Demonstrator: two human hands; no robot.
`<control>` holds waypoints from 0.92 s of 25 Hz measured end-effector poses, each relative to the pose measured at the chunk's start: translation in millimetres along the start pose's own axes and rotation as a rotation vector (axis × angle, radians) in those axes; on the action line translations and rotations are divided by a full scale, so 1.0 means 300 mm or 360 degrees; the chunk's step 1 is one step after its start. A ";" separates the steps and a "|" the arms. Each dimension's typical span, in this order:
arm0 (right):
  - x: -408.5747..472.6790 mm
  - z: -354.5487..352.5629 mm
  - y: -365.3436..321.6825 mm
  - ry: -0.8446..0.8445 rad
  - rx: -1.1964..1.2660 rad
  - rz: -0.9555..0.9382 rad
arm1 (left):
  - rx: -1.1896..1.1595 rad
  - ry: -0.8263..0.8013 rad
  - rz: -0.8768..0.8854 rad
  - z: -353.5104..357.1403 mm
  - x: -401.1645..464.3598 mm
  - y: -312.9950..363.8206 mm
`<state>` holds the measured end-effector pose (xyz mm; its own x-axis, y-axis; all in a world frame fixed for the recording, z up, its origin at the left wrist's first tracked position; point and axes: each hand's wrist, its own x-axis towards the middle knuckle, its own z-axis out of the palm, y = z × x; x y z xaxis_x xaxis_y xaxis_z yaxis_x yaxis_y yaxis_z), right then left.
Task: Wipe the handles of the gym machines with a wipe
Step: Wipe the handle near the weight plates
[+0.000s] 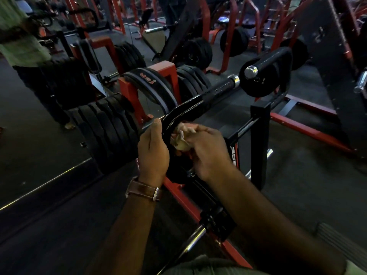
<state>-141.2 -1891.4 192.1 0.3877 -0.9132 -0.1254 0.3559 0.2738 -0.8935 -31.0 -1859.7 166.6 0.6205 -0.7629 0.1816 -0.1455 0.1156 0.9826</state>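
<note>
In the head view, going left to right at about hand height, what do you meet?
Stack of black weight plates → left hand gripping the curved black handle → crumpled wipe → right hand holding the wipe against the handle → black upright post → red floor frame.

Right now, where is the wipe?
In the head view the wipe sits near the centre, bunched in the right hand against the curved black handle, just right of the left hand gripping that bend.
</note>
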 end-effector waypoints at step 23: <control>0.177 -0.085 0.014 0.0187 -0.1594 -0.1561 | 0.1119 0.0003 0.0370 0.063 0.072 0.151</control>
<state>-140.7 -1946.5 170.7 0.2483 -0.6382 0.7288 -0.3314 -0.7629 -0.5551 -38.7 -1883.1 214.2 0.5146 -0.7673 0.3827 -0.7322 -0.1610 0.6618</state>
